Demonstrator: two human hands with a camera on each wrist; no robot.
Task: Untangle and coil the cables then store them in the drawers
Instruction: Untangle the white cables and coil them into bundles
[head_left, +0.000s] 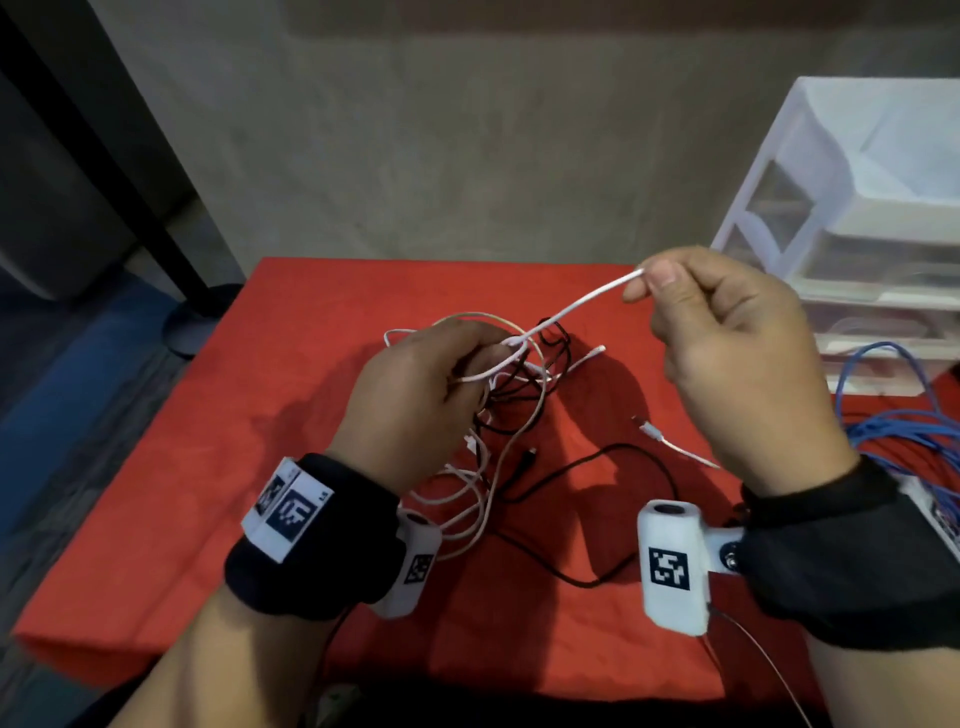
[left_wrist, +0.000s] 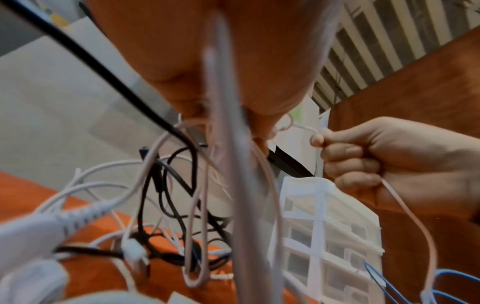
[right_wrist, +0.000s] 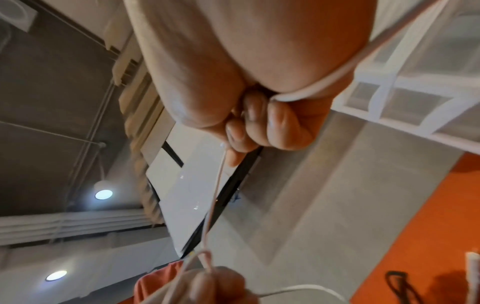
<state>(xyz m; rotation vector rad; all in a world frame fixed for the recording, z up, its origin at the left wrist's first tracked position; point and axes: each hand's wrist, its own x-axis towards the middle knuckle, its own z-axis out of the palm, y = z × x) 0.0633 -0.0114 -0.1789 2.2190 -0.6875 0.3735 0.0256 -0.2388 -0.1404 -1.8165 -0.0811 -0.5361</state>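
A tangle of white and black cables (head_left: 511, 400) hangs from my left hand (head_left: 415, 395) above the red table (head_left: 208, 467). That hand grips the bundle, its fingers curled round several strands. My right hand (head_left: 727, 353) is raised to the right and pinches a white cable (head_left: 582, 304) between thumb and forefinger, stretched taut from the tangle. In the left wrist view the cable tangle (left_wrist: 166, 195) dangles below the palm, and the right hand (left_wrist: 389, 160) holds the white strand. In the right wrist view the white cable (right_wrist: 215, 197) runs down from the pinching fingers (right_wrist: 249, 131).
A white plastic drawer unit (head_left: 852, 218) stands at the table's back right corner. A blue cable (head_left: 904, 426) lies in loops in front of it. A loose black cable (head_left: 623, 467) and a white plug end (head_left: 649, 428) lie on the red cloth between my wrists.
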